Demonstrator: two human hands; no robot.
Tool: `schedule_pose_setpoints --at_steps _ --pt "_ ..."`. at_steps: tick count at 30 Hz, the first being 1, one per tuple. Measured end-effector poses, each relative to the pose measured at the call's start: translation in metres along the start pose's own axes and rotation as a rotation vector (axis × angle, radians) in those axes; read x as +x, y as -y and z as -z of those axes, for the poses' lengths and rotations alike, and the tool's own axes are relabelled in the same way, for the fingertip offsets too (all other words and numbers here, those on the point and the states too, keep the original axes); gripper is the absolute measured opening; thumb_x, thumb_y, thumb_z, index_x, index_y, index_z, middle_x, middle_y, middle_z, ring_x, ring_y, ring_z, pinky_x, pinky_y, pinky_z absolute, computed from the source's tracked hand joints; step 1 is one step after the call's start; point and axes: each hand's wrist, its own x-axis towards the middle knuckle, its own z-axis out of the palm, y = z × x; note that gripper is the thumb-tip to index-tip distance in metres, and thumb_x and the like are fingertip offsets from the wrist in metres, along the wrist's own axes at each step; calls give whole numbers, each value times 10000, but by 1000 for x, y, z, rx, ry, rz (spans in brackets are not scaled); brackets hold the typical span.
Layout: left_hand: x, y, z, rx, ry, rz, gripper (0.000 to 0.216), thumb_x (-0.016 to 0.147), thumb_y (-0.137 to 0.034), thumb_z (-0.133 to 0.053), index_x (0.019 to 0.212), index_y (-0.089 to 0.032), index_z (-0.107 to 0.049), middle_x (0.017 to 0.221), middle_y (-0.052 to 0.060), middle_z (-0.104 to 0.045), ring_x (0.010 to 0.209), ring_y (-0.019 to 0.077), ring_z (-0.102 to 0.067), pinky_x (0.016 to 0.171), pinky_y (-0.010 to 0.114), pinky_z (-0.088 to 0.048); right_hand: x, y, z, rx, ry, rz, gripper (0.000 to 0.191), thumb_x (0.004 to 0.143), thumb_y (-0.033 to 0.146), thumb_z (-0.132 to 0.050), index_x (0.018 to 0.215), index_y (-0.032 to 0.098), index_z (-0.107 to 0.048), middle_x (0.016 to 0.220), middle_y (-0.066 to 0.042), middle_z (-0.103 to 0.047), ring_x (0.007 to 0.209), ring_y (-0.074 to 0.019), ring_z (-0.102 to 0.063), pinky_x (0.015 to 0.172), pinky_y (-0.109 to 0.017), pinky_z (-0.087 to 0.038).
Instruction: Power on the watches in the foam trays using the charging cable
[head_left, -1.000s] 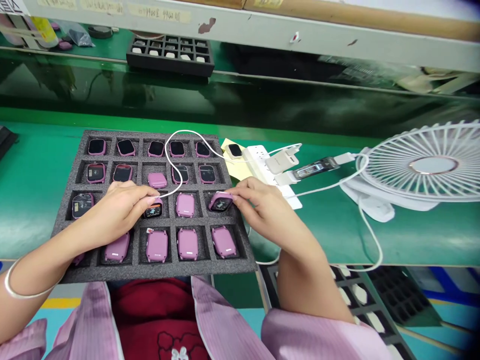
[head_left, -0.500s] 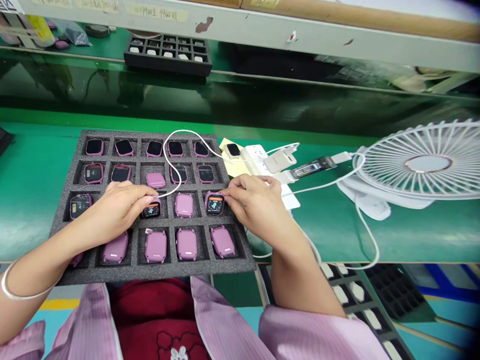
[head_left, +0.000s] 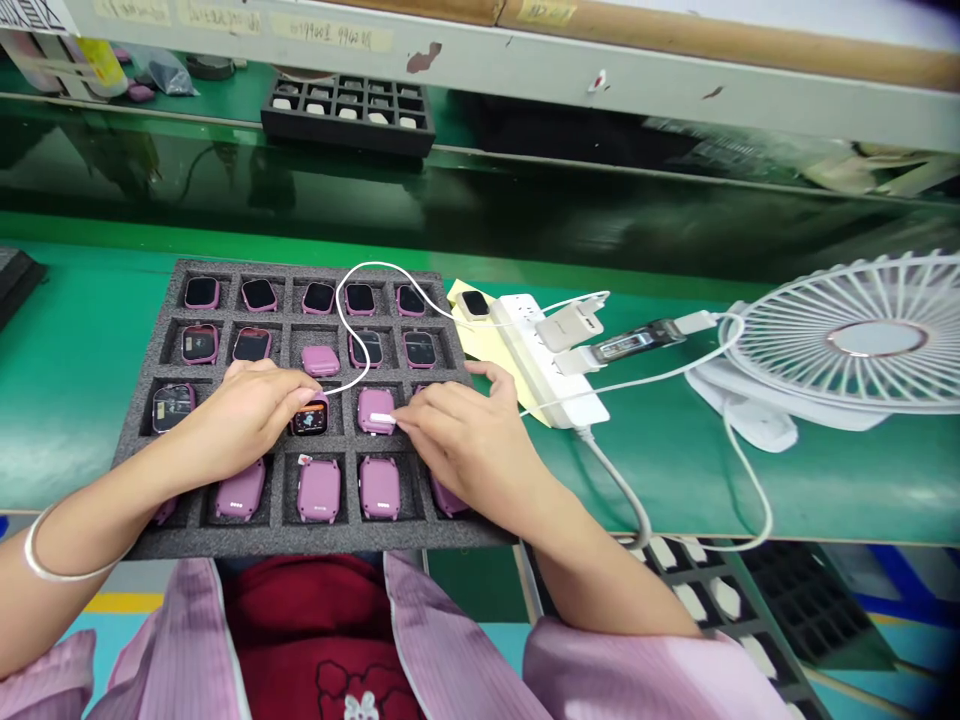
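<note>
Across the grey foam tray (head_left: 322, 541), the left hand (head_left: 251, 412) pinches a thin white cable (head_left: 367, 358)'s end at a lit square purple watch (head_left: 310, 419); rightward, a face-down purple watch (head_left: 372, 399) lies lengthwise front-to-back, nearer the right hand (head_left: 474, 440), which pinches a slim white connector (head_left: 381, 418) over it.

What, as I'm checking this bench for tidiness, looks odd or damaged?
The shelf's front edge has a dark patch, perhaps chipped paint. A pale watch lies on yellow paper outside the foam tray, apart from the purple watches inside. I see nothing spilled.
</note>
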Motion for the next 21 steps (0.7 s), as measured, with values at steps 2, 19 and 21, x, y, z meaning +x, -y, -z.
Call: schedule_pose_setpoints --at_steps 2,19,21 --pt "1 0 -1 7 9 -2 455 1036 -420 -278 1082 -223 -686 1079 49 -738 976 247 -619 929 436 -389 3 -5 3 90 -24 -43 231 1034 141 -448 980 195 -666 929 -38 -703 869 -206 -647 1015 -438 -278" --pt "2 -10 -3 65 -75 53 327 1008 -410 -436 1009 -229 -708 1037 47 -750 954 255 -623 904 436 -415 12 -22 -22 -1 0 -81 203 1024 145 -507 998 166 -708 954 -74 -593 919 -241 -580 946 -445 -345" --pt "-1 -19 0 114 -194 46 277 991 -393 -488 972 -225 -706 1005 49 -748 945 254 -625 893 443 -421 12 -23 -22 16 1 -71 203 1027 150 -507 999 161 -707 954 -77 -591 917 -241 -576 934 -439 -356"
